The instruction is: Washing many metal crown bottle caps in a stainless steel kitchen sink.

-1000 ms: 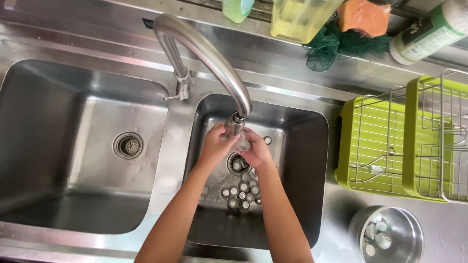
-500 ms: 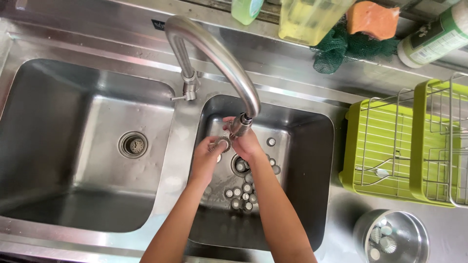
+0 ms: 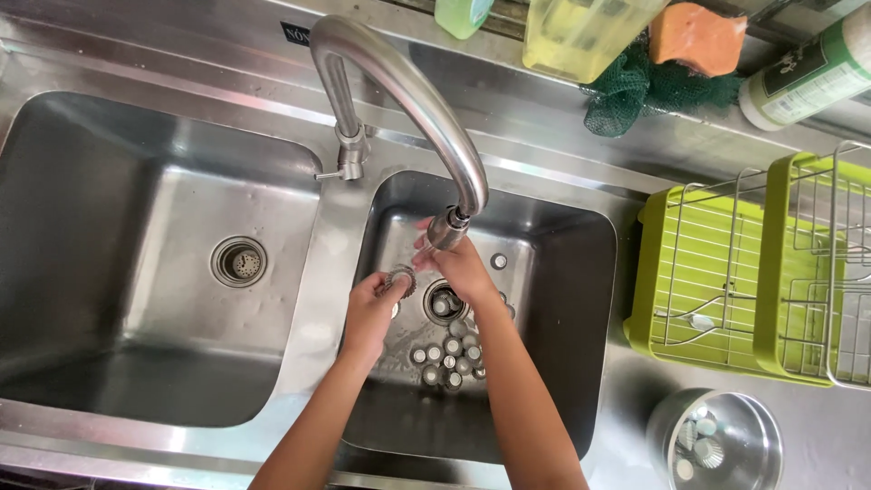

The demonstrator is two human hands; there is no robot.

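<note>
- I see a small fluted metal mould [image 3: 399, 279], round and shiny with a crimped rim, pinched in the fingers of my left hand [image 3: 372, 313], just left of the faucet spout [image 3: 449, 227].
- My right hand [image 3: 463, 268] sits right under the spout; whether its fingers grip anything, I cannot tell.
- Below the spout, a cluster of small round metal cups [image 3: 449, 354] lies on the wet steel floor of the right basin [image 3: 562, 299], beside its drain.
- Left of the spout, the larger left basin [image 3: 136, 272] is smooth brushed steel with rounded walls.
- Right of the spout, a green drying tray with wire rack [image 3: 726, 281] stands on the surface, and a steel bowl [image 3: 717, 445] holds more moulds.
</note>
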